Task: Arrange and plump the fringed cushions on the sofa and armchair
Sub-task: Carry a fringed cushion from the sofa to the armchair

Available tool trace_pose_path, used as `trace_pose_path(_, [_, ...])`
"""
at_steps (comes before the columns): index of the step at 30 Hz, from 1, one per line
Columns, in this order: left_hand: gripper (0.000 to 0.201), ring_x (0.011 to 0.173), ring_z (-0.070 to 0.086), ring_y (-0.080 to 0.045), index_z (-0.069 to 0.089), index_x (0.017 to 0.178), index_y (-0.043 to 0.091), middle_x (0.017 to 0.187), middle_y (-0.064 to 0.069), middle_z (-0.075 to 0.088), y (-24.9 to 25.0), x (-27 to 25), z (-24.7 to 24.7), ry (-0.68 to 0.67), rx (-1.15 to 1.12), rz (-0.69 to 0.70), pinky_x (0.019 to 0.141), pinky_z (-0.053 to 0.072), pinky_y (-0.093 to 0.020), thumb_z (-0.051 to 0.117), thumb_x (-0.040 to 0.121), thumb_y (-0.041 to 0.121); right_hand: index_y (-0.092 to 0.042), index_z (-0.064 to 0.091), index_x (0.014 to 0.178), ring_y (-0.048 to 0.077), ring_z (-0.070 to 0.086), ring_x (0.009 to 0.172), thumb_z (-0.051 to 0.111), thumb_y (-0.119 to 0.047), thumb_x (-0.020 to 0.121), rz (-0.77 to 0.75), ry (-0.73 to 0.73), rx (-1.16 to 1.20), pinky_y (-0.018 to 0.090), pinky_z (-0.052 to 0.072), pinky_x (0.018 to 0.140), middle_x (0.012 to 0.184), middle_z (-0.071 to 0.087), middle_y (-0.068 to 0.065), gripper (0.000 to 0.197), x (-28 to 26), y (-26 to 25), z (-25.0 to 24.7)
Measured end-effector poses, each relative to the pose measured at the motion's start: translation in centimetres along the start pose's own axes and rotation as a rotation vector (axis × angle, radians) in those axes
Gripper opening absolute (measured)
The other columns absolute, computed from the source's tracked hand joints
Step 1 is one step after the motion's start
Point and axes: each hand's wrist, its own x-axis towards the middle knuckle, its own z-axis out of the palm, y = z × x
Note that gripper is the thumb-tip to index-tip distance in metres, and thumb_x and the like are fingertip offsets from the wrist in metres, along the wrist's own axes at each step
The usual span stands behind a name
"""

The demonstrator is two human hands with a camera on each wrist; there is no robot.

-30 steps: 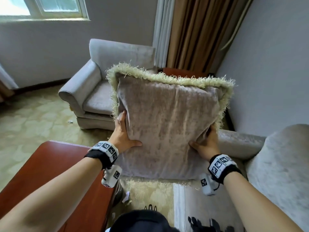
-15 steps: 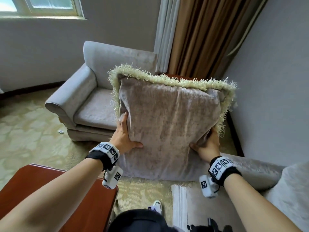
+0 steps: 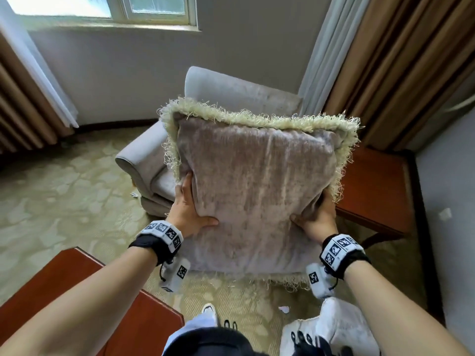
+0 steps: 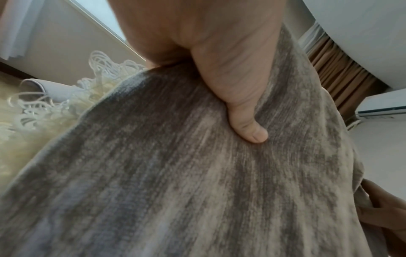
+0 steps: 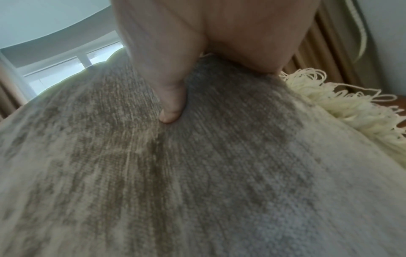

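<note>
A taupe velvet cushion (image 3: 254,186) with a cream looped fringe is held upright in the air in front of the grey armchair (image 3: 151,160). My left hand (image 3: 189,211) grips its lower left side, thumb on the front face and fingers behind. My right hand (image 3: 317,219) grips the lower right side the same way. In the left wrist view the thumb (image 4: 243,111) presses into the cushion (image 4: 175,173). In the right wrist view the thumb (image 5: 171,104) dents the fabric of the cushion (image 5: 197,173). The cushion hides most of the armchair's seat.
A red-brown wooden table (image 3: 90,304) stands at the lower left. A second wooden side table (image 3: 372,191) sits right of the armchair. Part of the pale sofa arm (image 3: 334,327) shows at the bottom right. Brown curtains (image 3: 401,68) hang at the right; patterned carpet (image 3: 56,191) covers the floor.
I have turned and stepped toward the armchair with the cushion; the armchair now sits directly behind it and the sofa has dropped to the bottom right. Both hands keep their hold.
</note>
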Motion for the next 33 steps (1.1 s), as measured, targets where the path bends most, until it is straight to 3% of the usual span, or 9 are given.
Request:
trace_pose_path(3, [0.151, 0.143, 0.015, -0.023, -0.013, 0.151, 0.028, 0.155, -0.001, 0.002, -1.1, 4.3, -0.8, 0.024, 0.006, -0.014, 0.117, 0.019, -0.036, 0.095, 0.046, 0.044, -0.039, 0.026, 0.143, 0.023, 0.046, 0.131, 0.093, -0.059, 0.039, -0.048, -0.017, 0.036, 0.055, 0.042, 0.106, 0.143, 0.046, -0.007, 0.126, 4.8, -1.6, 2.5])
trace_pose_path(13, [0.152, 0.146, 0.011, -0.022, -0.012, 0.152, 0.026, 0.158, 0.001, 0.0, -3.8, 17.6, -4.2, 0.052, -0.055, -0.059, 0.117, 0.016, -0.033, 0.096, 0.045, 0.04, -0.037, 0.02, 0.148, 0.026, 0.044, 0.134, 0.095, -0.027, 0.055, -0.069, -0.04, 0.086, 0.053, 0.036, 0.11, 0.147, 0.044, -0.003, 0.12, 16.0, -8.7, 8.7])
trace_pose_path(17, [0.152, 0.145, 0.016, -0.024, -0.011, 0.151, 0.028, 0.159, -0.002, 0.003, -5.1, 22.0, -5.6, 0.077, -0.045, -0.06, 0.116, 0.019, -0.037, 0.096, 0.044, 0.04, -0.043, 0.019, 0.146, 0.026, 0.04, 0.136, 0.096, -0.037, 0.05, -0.079, -0.043, 0.069, 0.056, 0.035, 0.11, 0.149, 0.041, -0.004, 0.123, 20.4, -10.4, 11.4])
trace_pose_path(21, [0.154, 0.147, 0.009, -0.022, -0.014, 0.148, 0.034, 0.159, 0.0, -0.002, -7.3, 26.8, -6.7, 0.112, -0.026, -0.082, 0.12, 0.019, -0.043, 0.095, 0.04, 0.045, -0.033, 0.018, 0.148, 0.021, 0.041, 0.132, 0.094, -0.023, 0.059, -0.089, -0.095, 0.099, 0.051, 0.034, 0.112, 0.146, 0.041, -0.005, 0.119, 25.6, -12.7, 15.2])
trace_pose_path(23, [0.156, 0.147, 0.006, -0.019, -0.019, 0.148, 0.033, 0.159, 0.003, -0.007, -8.6, 29.4, -7.2, 0.129, -0.012, -0.101, 0.12, 0.015, -0.039, 0.095, 0.043, 0.043, -0.036, 0.013, 0.148, 0.025, 0.04, 0.134, 0.093, -0.026, 0.06, -0.063, -0.144, 0.062, 0.051, 0.032, 0.113, 0.149, 0.039, -0.001, 0.119, 28.6, -13.6, 17.7])
trace_pose_path(26, [0.155, 0.144, 0.004, -0.012, -0.027, 0.144, 0.041, 0.156, 0.016, -0.01, -10.5, 33.4, -8.0, 0.164, -0.002, -0.127, 0.117, 0.013, -0.032, 0.094, 0.047, 0.041, -0.04, 0.015, 0.146, 0.03, 0.042, 0.133, 0.091, -0.042, 0.051, -0.08, -0.143, 0.012, 0.051, 0.036, 0.111, 0.145, 0.043, 0.003, 0.122, 33.6, -14.6, 21.9])
trace_pose_path(30, [0.151, 0.142, 0.009, -0.018, -0.02, 0.149, 0.032, 0.158, 0.009, -0.002, -12.2, 38.2, -9.8, 0.205, 0.019, -0.167, 0.117, 0.015, -0.034, 0.094, 0.049, 0.039, -0.038, 0.014, 0.147, 0.032, 0.04, 0.133, 0.091, -0.04, 0.053, -0.108, -0.208, 0.01, 0.05, 0.034, 0.111, 0.144, 0.042, 0.005, 0.122, 39.3, -16.9, 26.6])
trace_pose_path(33, [0.152, 0.144, 0.006, -0.021, -0.023, 0.147, 0.036, 0.157, 0.015, -0.007, -14.0, 41.5, -11.0, 0.203, 0.055, -0.193, 0.119, 0.016, -0.04, 0.093, 0.049, 0.042, -0.035, 0.009, 0.151, 0.03, 0.031, 0.139, 0.091, -0.035, 0.059, -0.097, -0.256, -0.013, 0.051, 0.029, 0.115, 0.151, 0.034, 0.003, 0.123, 42.7, -18.4, 29.4])
